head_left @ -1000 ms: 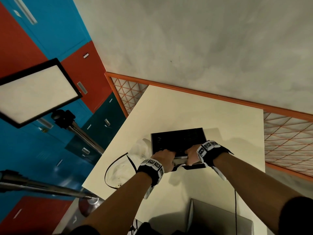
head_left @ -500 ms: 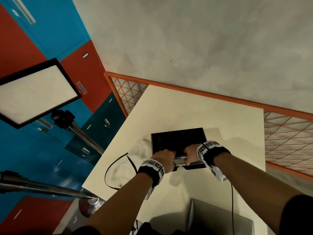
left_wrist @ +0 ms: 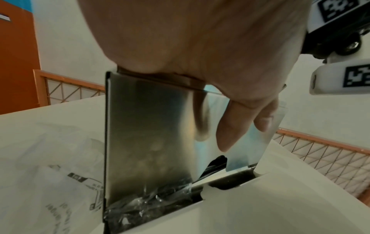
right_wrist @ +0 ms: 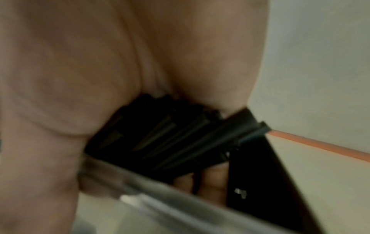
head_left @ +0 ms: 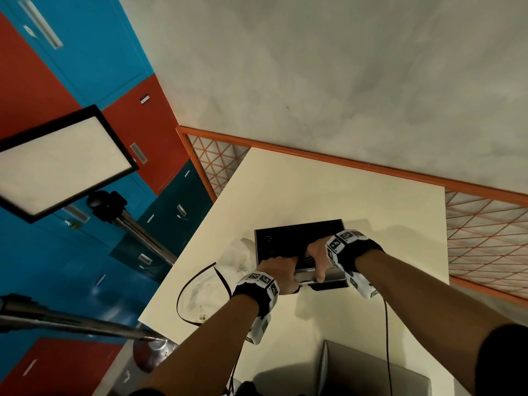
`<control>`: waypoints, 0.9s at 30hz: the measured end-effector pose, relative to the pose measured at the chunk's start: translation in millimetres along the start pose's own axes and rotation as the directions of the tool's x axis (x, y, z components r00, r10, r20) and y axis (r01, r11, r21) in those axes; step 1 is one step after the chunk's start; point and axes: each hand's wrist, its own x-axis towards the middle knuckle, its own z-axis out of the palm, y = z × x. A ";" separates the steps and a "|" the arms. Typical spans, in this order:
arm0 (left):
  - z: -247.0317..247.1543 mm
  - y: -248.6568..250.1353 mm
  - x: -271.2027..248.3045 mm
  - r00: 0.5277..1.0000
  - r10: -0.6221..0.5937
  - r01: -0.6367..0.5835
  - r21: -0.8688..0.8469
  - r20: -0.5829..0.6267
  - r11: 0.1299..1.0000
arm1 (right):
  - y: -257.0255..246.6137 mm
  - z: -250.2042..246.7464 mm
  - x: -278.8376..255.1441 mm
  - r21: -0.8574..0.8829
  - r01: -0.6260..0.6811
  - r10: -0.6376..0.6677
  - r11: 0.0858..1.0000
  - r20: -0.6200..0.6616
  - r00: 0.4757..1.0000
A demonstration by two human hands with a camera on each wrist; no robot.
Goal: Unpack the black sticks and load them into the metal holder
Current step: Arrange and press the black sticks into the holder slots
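The metal holder [head_left: 331, 276] stands on the cream table [head_left: 357, 201], its inside dark from above. My left hand [head_left: 278, 272] grips the top of the holder's near wall [left_wrist: 144, 134], palm over the rim. My right hand [head_left: 315, 252] reaches into the holder beside it, with the thumb hanging over the front wall. In the right wrist view a fanned bundle of black sticks [right_wrist: 180, 136] is clamped under that palm [right_wrist: 70, 79], just above the holder's rim [right_wrist: 160, 194]. Crumpled clear wrapping shows at the foot of the wall [left_wrist: 148, 204].
An empty clear plastic bag [head_left: 237, 252] lies left of the holder, with a black cable loop [head_left: 183, 290] near the table's left edge. A grey box [head_left: 371, 372] sits at the near edge. A light panel on a stand [head_left: 57, 164] is off the table to the left.
My right hand has shifted slightly left and deeper over the holder with the sticks. The left hand keeps its hold on the wall.
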 end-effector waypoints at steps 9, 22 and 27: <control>-7.6 -3.1 4.3 0.999 0.016 -0.008 -0.255 0.031 0.967 | 4.5 4.3 -24.7 -0.189 0.027 -0.077 0.982 -0.264 0.961; -23.7 -6.5 18.3 0.984 0.177 -0.169 -0.313 -0.003 0.935 | 57.5 21.8 -68.5 0.668 0.275 0.184 0.691 -0.531 0.827; -43.0 0.4 28.2 0.991 0.127 -0.130 -0.098 -0.039 0.987 | 41.5 32.8 -43.5 0.875 0.345 0.615 0.340 -0.485 0.622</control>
